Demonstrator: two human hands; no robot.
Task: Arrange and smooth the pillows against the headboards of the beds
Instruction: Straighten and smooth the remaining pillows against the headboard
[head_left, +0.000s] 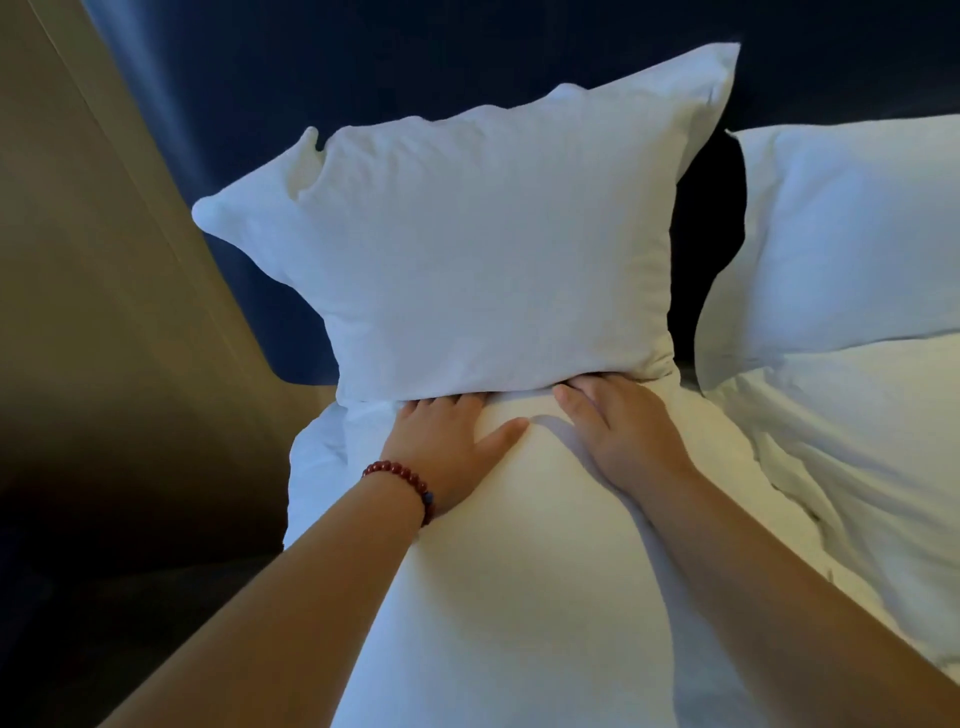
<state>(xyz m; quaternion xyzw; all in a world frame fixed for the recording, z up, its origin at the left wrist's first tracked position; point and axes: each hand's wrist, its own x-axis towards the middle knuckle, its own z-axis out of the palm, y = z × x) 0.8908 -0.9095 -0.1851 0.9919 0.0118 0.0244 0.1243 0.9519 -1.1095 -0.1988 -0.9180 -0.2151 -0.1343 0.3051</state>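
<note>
left hand (447, 441): flat, palm down, fingers straight and a little spread, pressed on the front pillow (519, 561); fingertips hidden under the bottom edge of the upright pillow (483, 260); thumb out toward the right hand (618, 431). dark red bead bracelet (410, 483) on the wrist.

right hand: flat, palm down, fingers straight, holding nothing; pressed on the same front pillow just beside the left hand, fingertips touching the base of the upright pillow.

front pillow: white, lying flat at the head end of the bed, near its left edge.

upright pillow: white, standing on the far end of the front pillow, leaning against the headboard (249, 114), top corners creased.

headboard: dark blue, padded.

neighbouring upright pillow (857, 234) and neighbouring flat pillow (883, 467): white, toward the right edge of the bed, same arrangement.

wall (104, 260): beige, left of the headboard.
</note>
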